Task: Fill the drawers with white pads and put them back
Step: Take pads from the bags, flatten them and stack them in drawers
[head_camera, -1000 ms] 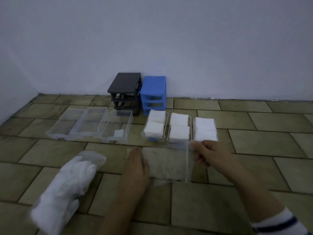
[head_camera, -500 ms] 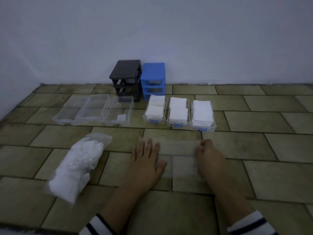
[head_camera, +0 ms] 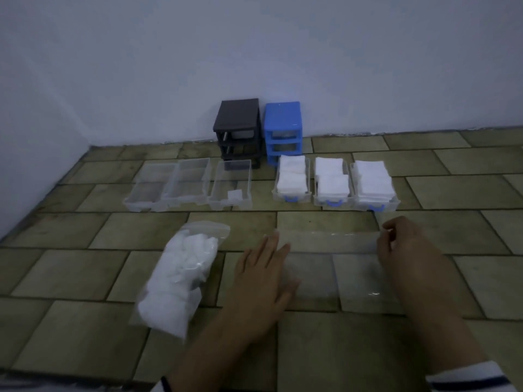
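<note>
Three clear drawers with blue handles [head_camera: 291, 179] [head_camera: 331, 184] [head_camera: 373, 183] hold stacks of white pads, in front of the blue drawer frame [head_camera: 283, 131]. Left of them stand three clear drawers [head_camera: 147, 188] [head_camera: 188, 181] [head_camera: 230, 183]; the rightmost holds one pad, the other two look empty. The black frame [head_camera: 239, 128] stands behind. An empty clear plastic bag [head_camera: 331, 267] lies flat on the floor. My left hand [head_camera: 263, 278] presses flat on its left edge. My right hand [head_camera: 402, 244] pinches its top right corner. A bag full of white pads [head_camera: 181, 275] lies to the left.
Everything sits on a tiled floor [head_camera: 85, 273]. A white wall [head_camera: 254, 52] runs behind the frames and another closes the left side.
The empty bag, held up between both hands a second ago, now lies flat on the floor. My left hand spread flat on it, and the view shifted up and back.
</note>
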